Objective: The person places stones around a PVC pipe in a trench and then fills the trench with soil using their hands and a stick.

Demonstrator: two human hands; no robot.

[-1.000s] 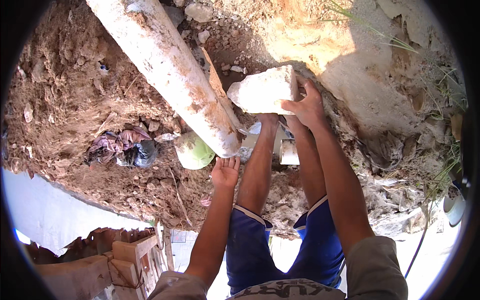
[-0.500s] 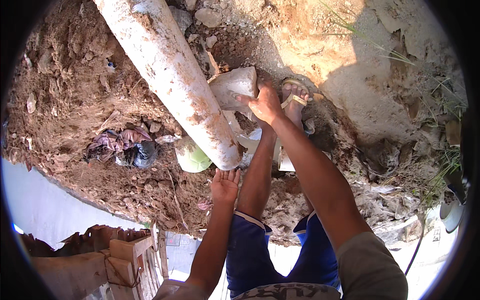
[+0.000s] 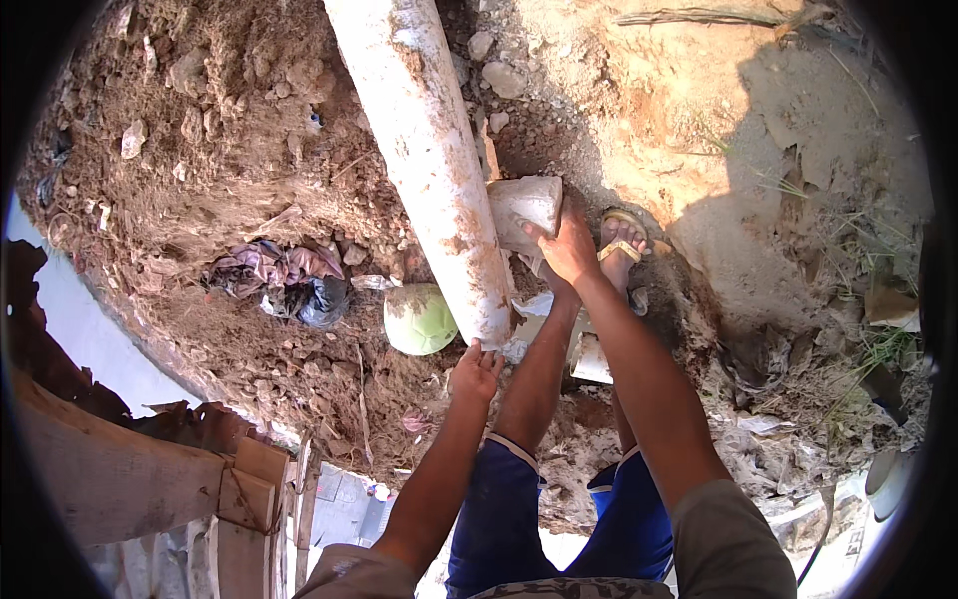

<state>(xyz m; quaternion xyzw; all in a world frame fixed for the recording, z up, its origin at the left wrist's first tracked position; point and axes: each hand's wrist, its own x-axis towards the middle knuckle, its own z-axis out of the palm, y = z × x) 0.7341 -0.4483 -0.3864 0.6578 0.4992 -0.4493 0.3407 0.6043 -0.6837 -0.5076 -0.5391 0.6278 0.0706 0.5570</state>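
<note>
A long white pipe (image 3: 424,150), smeared with brown soil, slants down from the top of the view. From its right side sticks out a short, wide pipe branch (image 3: 527,212), dirty and pale. My right hand (image 3: 571,245) grips the outer end of that branch, thumb laid along it and the other fingers partly hidden behind the rim. At the pipe's lower end is my left hand (image 3: 476,373), palm up, fingers loosely stretched, their tips touching or very close to the pipe's edge. Beside that end lies a pale green ball (image 3: 419,319), partly soiled.
Loose brown soil (image 3: 230,180) with stones surrounds the pipe. Crumpled plastic bags (image 3: 289,280) lie at the left. My sandalled foot (image 3: 623,238) stands right of the branch. A wooden frame (image 3: 239,489) rises at the lower left. A white piece (image 3: 591,357) lies between my legs.
The view has shifted, so the pipe appears farther right and steeper. My left fingers have moved from below the pipe's end up to its edge. My right hand keeps hold of the branch.
</note>
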